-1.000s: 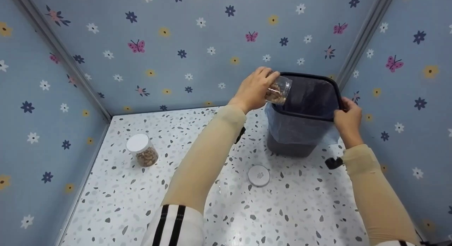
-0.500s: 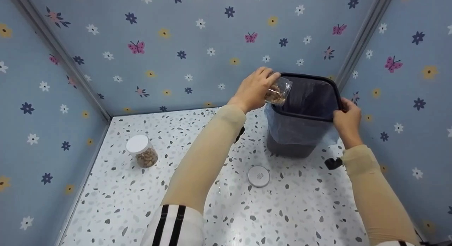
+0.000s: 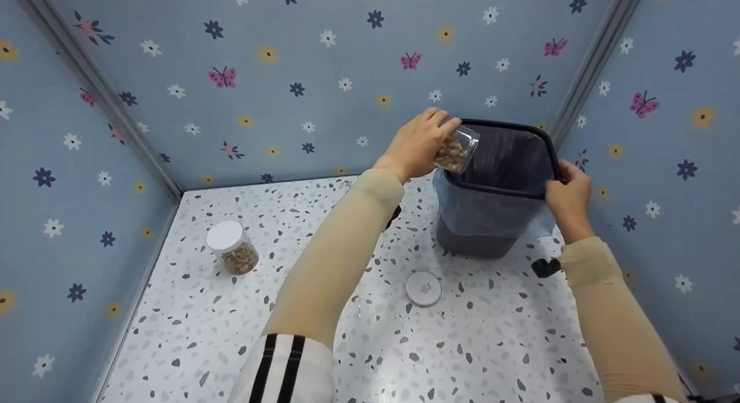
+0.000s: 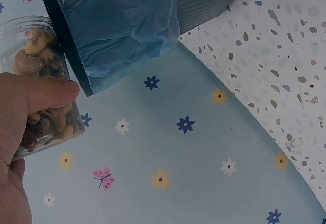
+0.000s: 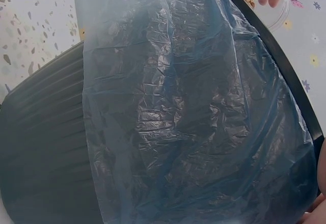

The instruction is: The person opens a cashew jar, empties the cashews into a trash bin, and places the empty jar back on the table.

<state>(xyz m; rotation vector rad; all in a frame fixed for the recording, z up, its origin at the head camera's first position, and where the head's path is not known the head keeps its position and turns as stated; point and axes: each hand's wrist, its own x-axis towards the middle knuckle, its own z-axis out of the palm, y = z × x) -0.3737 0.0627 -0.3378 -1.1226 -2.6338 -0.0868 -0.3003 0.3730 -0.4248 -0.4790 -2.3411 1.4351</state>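
My left hand [image 3: 417,144] grips a clear, lidless plastic jar [image 4: 71,124] of cashew nuts [image 4: 36,43]. In the head view the jar lies tilted at the left rim of a dark grey trash bin [image 3: 477,244], its mouth toward the bin's inside. A blue plastic bag [image 5: 168,96] lines the bin and folds down over its outside. With thumb and curled fingers, my right hand [image 3: 569,198] holds the bin's black rim [image 3: 503,192] at the right corner. Only a sliver of that hand shows in the right wrist view.
A second jar [image 3: 240,257] of nuts with a white lid stands at the left of the speckled tabletop [image 3: 324,218]. A loose white lid [image 3: 424,288] lies in front of the bin. Flowered blue panels [image 3: 335,62] enclose the back and sides.
The nuts inside the tilted jar have shifted a little. Both hands and the bin stay nearly in place.
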